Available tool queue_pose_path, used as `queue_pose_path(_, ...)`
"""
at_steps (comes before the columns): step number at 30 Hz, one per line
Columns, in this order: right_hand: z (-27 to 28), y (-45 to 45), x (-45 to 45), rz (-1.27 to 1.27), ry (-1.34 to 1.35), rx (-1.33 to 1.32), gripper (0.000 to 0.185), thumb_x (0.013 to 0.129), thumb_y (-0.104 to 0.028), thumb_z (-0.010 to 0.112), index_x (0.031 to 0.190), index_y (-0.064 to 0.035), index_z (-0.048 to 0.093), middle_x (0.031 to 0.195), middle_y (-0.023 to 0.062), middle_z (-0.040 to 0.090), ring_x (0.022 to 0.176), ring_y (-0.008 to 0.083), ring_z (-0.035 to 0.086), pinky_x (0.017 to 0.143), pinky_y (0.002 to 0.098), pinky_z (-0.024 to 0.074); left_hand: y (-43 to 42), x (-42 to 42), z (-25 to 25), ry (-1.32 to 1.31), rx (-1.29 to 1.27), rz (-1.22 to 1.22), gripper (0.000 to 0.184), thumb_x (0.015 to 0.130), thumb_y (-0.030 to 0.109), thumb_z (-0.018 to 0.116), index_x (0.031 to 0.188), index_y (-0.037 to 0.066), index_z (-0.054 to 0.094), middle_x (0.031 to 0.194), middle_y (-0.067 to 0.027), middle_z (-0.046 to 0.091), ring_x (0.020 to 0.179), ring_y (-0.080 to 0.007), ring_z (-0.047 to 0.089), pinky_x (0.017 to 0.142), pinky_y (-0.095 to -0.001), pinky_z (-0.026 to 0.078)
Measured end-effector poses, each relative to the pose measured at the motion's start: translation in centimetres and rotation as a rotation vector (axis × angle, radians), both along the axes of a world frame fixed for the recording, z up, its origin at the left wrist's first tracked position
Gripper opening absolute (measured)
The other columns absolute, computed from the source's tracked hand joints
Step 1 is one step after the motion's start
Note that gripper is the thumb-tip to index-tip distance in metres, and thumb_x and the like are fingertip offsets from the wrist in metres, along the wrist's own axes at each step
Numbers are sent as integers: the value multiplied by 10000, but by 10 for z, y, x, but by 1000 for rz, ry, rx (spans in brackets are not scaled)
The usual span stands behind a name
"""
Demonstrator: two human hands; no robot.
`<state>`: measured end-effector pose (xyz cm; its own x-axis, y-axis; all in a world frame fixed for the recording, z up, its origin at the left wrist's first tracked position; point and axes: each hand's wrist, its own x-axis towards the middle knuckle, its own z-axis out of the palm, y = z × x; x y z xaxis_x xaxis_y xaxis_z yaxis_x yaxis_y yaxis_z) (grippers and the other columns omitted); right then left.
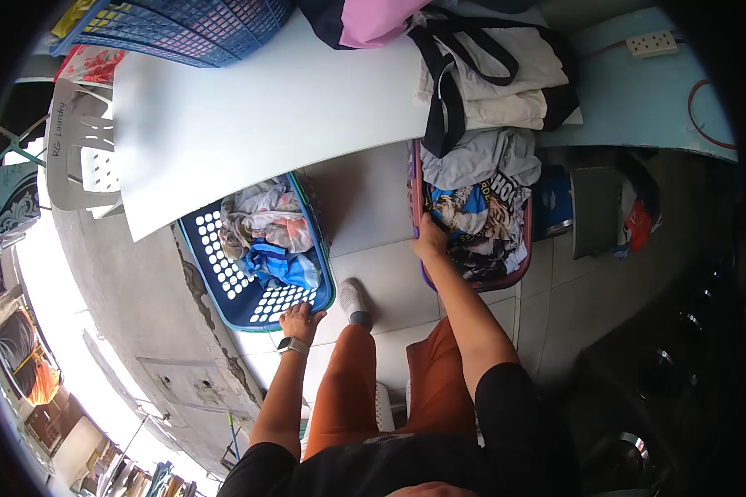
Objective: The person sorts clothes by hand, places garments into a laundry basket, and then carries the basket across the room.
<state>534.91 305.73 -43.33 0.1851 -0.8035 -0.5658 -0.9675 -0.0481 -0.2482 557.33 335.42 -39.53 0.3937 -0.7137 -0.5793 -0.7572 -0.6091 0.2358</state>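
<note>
On the left, a blue laundry basket [205,286] with round holes stands on the floor, holding crumpled clothes [265,217] and a blue checked cloth [280,265]. My left hand [302,323], with a watch at the wrist, has its fingers curled over the near rim. To the right is a purplish-red laundry basket [506,284] with a grey garment [481,160] and dark printed clothes [478,219] inside. Its left rim is gripped by my right hand [429,238]; some of those fingers are hidden inside the basket.
A white table [265,108] spans the far side, bearing a blue basket [182,37] and a cream bag with black straps [514,74]. A plastic chair [79,153] stands at left. A power strip [651,44] lies at upper right. Dark round-fronted machines [659,364] line the right.
</note>
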Motion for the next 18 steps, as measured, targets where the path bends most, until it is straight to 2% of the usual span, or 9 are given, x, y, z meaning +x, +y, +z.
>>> queue_pose_path(3, -1, 38, 27, 13, -115, 63, 485, 647, -119, 706, 1013, -46, 397, 964, 204, 604, 918, 388, 592, 788, 447, 475, 5, 2, 14, 120, 184, -16, 509, 752, 555, 616, 1027, 127, 608, 1085, -60, 623, 1055, -258, 545, 875, -446, 381)
queue_pose_path(5, -5, 65, 43, 69, -188, 73, 499, 640, -104, 720, 1015, -52, 395, 947, 193, 592, 900, 382, 589, 770, 453, 477, 14, -2, 12, 110, 217, -19, 616, 735, 551, 641, 1170, 131, 521, 1107, -84, 615, 1078, -264, 548, 873, -450, 391)
queue_pose_path(7, -5, 87, 59, 119, -211, 93, 496, 652, -135, 735, 1008, -51, 400, 925, 180, 600, 894, 378, 593, 765, 444, 484, 23, -7, 8, 115, 213, -31, 628, 739, 537, 646, 1197, 132, 501, 1099, -90, 617, 1087, -270, 546, 880, -451, 393)
queue_pose_path(9, 15, 92, 70, 119, -316, 229, 360, 772, -238, 681, 926, -42, 421, 892, 171, 608, 884, 356, 603, 761, 439, 481, 20, -12, 13, 168, 340, -10, 634, 759, 527, 626, 1235, 129, 496, 1184, -109, 582, 1142, -278, 512, 909, -472, 380)
queue_pose_path(11, -5, 111, 67, 152, -587, -24, 481, 860, -292, 585, 1198, 21, 447, 996, 214, 617, 896, 358, 613, 770, 411, 490, 33, -18, 6, 138, 298, -42, 615, 786, 502, 604, 1256, 122, 487, 1254, -122, 535, 1190, -294, 472, 963, -505, 345)
queue_pose_path(12, 5, 110, 71, 124, -634, 50, 576, 881, -300, 559, 1319, 24, 372, 1037, 229, 607, 913, 364, 608, 789, 403, 485, 28, -22, 14, 129, 329, -32, 616, 802, 490, 589, 1280, 120, 469, 1314, -127, 478, 1231, -298, 428, 992, -519, 315)
queue_pose_path(13, 24, 103, 72, 140, -683, 81, 590, 896, -306, 532, 1335, 42, 345, 1143, 239, 566, 1029, 355, 571, 873, 397, 450, 21, -27, 24, 121, 359, -26, 618, 818, 479, 574, 1303, 118, 451, 1373, -133, 420, 1272, -301, 385, 1022, -533, 286)
queue_pose_path(16, 61, 96, 53, 174, -826, 8, 466, 899, -236, 537, 1262, 38, 432, 1067, 231, 595, 963, 360, 594, 816, 400, 474, 10, -41, 48, 37, 419, -117, 715, 801, 439, 619, 1387, 131, 348, 1476, -160, 231, 1352, -315, 248, 1051, -543, 243)
queue_pose_path(18, 90, 85, 19, 185, -738, 77, 469, 892, -252, 544, 1255, 29, 445, 1095, 216, 600, 984, 349, 596, 852, 396, 472, 2, -48, 58, 41, 394, -163, 820, 755, 406, 686, 1420, 143, 285, 1491, -195, 168, 1365, -339, 211, 1052, -549, 237)
